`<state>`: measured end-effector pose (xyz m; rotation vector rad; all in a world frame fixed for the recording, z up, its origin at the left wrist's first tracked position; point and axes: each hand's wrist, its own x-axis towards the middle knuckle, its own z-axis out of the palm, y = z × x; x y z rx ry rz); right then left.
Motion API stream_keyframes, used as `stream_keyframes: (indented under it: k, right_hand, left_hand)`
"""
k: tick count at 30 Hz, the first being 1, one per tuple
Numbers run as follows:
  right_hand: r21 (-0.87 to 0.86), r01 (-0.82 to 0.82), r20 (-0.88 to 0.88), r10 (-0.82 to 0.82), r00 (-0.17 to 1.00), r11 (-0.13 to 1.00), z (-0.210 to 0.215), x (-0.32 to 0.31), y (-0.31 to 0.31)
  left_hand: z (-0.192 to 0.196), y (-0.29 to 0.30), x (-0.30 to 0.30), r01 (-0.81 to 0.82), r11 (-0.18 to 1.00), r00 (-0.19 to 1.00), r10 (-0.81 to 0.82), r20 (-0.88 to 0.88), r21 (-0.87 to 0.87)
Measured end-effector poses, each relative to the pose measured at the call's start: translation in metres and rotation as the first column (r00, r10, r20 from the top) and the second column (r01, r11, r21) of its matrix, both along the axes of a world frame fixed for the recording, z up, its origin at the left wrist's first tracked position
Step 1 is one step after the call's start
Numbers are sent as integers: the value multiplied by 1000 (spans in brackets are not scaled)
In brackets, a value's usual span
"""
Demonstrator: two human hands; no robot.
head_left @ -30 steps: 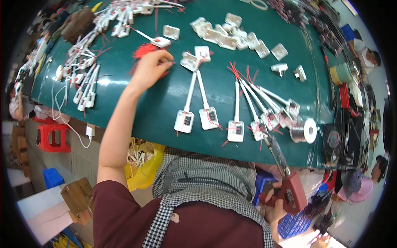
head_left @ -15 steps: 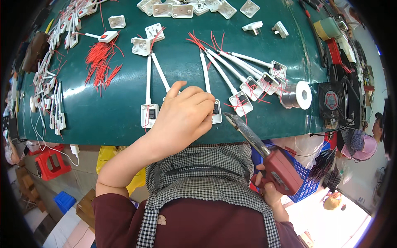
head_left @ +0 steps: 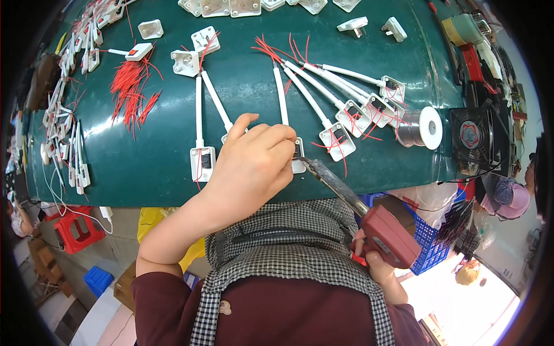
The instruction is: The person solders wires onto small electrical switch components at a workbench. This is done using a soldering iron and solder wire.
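Observation:
My right hand (head_left: 381, 270) grips the red handle of a soldering gun (head_left: 391, 235). Its dark tip touches or nearly touches a small white switch housing (head_left: 298, 166) with a black part inside and a white tube (head_left: 280, 95) running away from it. Over that housing, my left hand (head_left: 254, 161) is closed with fingers bent toward the black part; what they pinch is hidden. Beneath my left hand lies another tubed housing, mostly covered. One more open housing (head_left: 195, 167) with red wires sits to its left. Several similar housings (head_left: 336, 141) fan out to the right.
A solder wire spool (head_left: 411, 128) stands right, beside a black fan (head_left: 470, 135). Cut red wires (head_left: 128, 86) lie in a pile at left, near heaps of assembled pieces (head_left: 75, 150). White covers (head_left: 245, 7) line the far side of the green table (head_left: 138, 167).
The soldering gun's tip has come left and closer to the housing by my left hand. My left hand keeps nearly the same pose; the whole view has shifted slightly.

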<state>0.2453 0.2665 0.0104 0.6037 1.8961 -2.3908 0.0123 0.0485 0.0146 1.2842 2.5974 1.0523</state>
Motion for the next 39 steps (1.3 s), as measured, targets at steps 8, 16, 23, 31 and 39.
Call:
stream_keyframes:
  k: [8, 16, 23, 31, 39]
  right_hand:
    - [364, -135, 31, 133, 991, 922, -5, -2, 2]
    - [275, -95, 75, 77, 994, 957, -8, 1, 1]
    - [-8, -36, 61, 37, 997, 999, 10, -7, -4]
    - [61, 36, -45, -33, 998, 998, 9, -10, -4]
    - [45, 119, -150, -111, 982, 992, 6, -11, 8]
  left_hand:
    - [0, -3, -2, 16, 1000, 998, -15, 54, -25]
    - [0, -3, -3, 16, 999, 998, -14, 58, -32]
    - [0, -3, -3, 23, 999, 998, -21, 59, -27]
    - [2, -3, -4, 34, 999, 997, -31, 65, -38]
    - [15, 3, 12, -52, 984, 985, 23, -169, -169]
